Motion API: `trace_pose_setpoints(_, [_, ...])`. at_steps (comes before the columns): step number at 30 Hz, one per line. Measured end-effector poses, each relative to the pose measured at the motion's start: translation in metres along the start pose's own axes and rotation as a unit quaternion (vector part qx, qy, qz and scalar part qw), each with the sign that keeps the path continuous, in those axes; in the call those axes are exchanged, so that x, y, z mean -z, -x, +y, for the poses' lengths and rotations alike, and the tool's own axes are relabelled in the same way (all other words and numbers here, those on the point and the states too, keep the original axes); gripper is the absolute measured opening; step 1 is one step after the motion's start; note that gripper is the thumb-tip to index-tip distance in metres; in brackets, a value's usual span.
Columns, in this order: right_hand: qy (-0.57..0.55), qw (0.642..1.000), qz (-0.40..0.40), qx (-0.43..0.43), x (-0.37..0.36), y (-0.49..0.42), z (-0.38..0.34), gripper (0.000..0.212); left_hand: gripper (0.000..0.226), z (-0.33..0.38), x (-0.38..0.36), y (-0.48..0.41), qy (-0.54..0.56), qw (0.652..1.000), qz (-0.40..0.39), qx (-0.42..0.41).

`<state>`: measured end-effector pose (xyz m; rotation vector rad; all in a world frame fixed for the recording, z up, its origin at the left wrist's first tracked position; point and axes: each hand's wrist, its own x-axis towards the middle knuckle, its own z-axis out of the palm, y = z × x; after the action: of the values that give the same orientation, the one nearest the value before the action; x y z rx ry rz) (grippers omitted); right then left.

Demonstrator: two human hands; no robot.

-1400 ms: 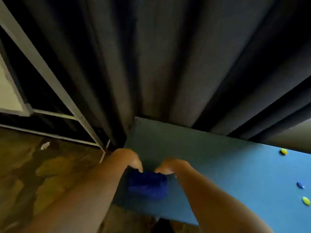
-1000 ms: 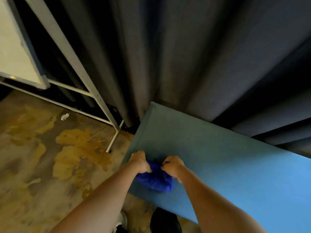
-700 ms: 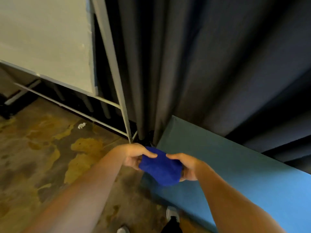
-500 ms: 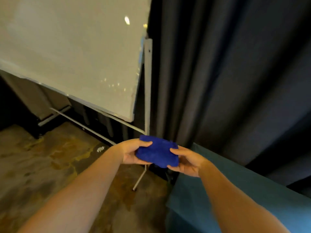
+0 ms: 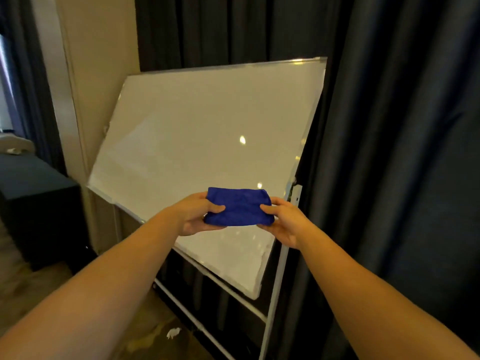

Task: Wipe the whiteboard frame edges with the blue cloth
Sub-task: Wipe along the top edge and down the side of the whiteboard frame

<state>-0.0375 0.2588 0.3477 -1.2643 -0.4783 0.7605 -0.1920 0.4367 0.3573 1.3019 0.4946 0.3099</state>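
A folded blue cloth (image 5: 239, 207) is held out in front of me between both hands. My left hand (image 5: 193, 214) grips its left end and my right hand (image 5: 283, 220) grips its right end. Behind the cloth a white whiteboard (image 5: 202, 141) hangs tilted on a metal stand, its thin silver frame (image 5: 310, 131) running around all sides. The cloth is in the air in front of the board's lower right area, apart from the frame as far as I can tell. The board's lower corner is at the bottom right.
Dark curtains (image 5: 389, 152) hang behind and right of the board. The stand's white leg (image 5: 274, 292) runs down to the floor. A dark cabinet (image 5: 36, 203) stands at the left by a beige wall. A small white scrap (image 5: 173, 332) lies on the stained floor.
Both hands picked the blue cloth up from the blue table and raised it. My view swung up and left from the table to the whiteboard, which now fills the centre.
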Motion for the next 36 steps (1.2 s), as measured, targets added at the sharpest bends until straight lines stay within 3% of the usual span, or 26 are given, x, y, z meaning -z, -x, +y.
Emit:
trace_pose_setpoints(9, [0.053, 0.988, -0.032, 0.142, -0.058, -0.164, -0.124, 0.019, 0.037, 0.154, 0.044, -0.139, -0.031, 0.987, 0.010, -0.157])
trace_pose_setpoints(16, [0.087, 0.970, 0.039, 0.222, -0.075, -0.302, -0.214, 0.018, 0.021, 0.264, 0.053, -0.281, -0.054, 0.984, 0.035, -0.169])
trace_pose_setpoints(19, [0.117, 0.959, 0.072, 0.246, -0.081, -0.350, -0.246, 0.016, 0.025, 0.300, 0.054, -0.328, -0.085, 0.979, 0.027, -0.182])
trace_pose_setpoints(28, [0.227, 0.897, 0.165, 0.342, -0.111, -0.471, -0.338, 0.018, 0.026, 0.411, 0.082, -0.468, -0.101, 0.958, -0.074, -0.257])
trace_pose_setpoints(31, [0.290, 0.844, 0.228, 0.389, -0.126, -0.513, -0.365, 0.015, 0.022, 0.451, 0.094, -0.524, -0.083, 0.941, -0.099, -0.312])
trace_pose_setpoints(34, [0.371, 0.730, 0.327, 0.472, -0.143, -0.543, -0.390, 0.016, 0.022, 0.489, 0.096, -0.572, -0.098, 0.908, -0.085, -0.398])
trace_pose_setpoints(36, [0.407, 0.666, 0.368, 0.505, -0.153, -0.560, -0.402, 0.022, 0.019, 0.508, 0.094, -0.599, -0.154, 0.870, -0.036, -0.467])
